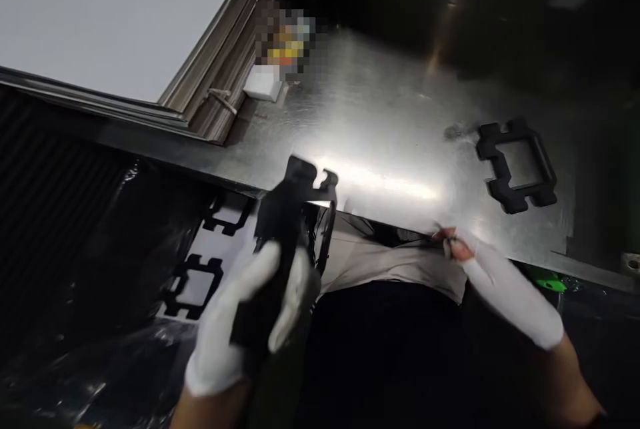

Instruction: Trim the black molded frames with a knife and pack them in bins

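Observation:
My left hand point(245, 309), in a white glove, is closed around a black frame-shaped piece point(287, 202) with notched edges, raised off the table's near edge. The glove and blur hide part of it, and I cannot tell whether it is one piece or several together. My right hand point(463, 249), in a white glove with bare fingertips, pinches a thin dark pointed tool point(440, 226) by the table's front edge; its exact kind does not show. Beyond that hand, another black notched frame point(520, 166) lies flat on the metal table.
The shiny metal table point(380, 109) spans the middle. At the back left stands a stack of sheets point(110, 22), with a small white block point(263, 82) beside it. More black frames point(197, 286) lie on a white sheet at lower left, by dark plastic film point(95, 262). A green object point(550, 282) sits below the table's right edge.

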Demonstrator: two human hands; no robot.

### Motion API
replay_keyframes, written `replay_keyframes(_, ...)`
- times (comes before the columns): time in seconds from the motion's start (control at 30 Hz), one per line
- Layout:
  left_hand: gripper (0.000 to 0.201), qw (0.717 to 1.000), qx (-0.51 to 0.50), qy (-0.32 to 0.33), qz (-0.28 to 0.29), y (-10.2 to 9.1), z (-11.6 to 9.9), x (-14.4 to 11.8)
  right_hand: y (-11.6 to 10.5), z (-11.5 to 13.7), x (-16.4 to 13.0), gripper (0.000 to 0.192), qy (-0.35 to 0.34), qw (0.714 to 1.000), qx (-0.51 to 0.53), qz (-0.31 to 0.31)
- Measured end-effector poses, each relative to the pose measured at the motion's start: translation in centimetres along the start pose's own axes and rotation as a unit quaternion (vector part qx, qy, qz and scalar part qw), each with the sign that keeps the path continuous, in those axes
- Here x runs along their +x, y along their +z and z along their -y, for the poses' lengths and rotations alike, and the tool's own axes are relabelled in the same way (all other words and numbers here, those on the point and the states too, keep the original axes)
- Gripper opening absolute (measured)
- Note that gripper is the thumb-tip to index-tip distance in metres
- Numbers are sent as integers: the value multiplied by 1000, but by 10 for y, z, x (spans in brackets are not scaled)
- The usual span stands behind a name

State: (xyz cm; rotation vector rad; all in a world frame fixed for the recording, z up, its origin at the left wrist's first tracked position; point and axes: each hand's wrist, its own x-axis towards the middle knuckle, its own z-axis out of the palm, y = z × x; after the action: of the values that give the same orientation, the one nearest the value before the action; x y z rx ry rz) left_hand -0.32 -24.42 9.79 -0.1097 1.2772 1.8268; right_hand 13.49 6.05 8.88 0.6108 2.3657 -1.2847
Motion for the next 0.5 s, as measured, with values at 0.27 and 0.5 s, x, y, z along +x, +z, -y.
replay_keyframes(0.27,60,996,20,-31,80,37,-31,109,20,65,106,30,-115,930,-344,-62)
replay_keyframes(0.5,58,995,28,-66,70,32,-29,104,57,68,90,38,-167,886,-432,-10)
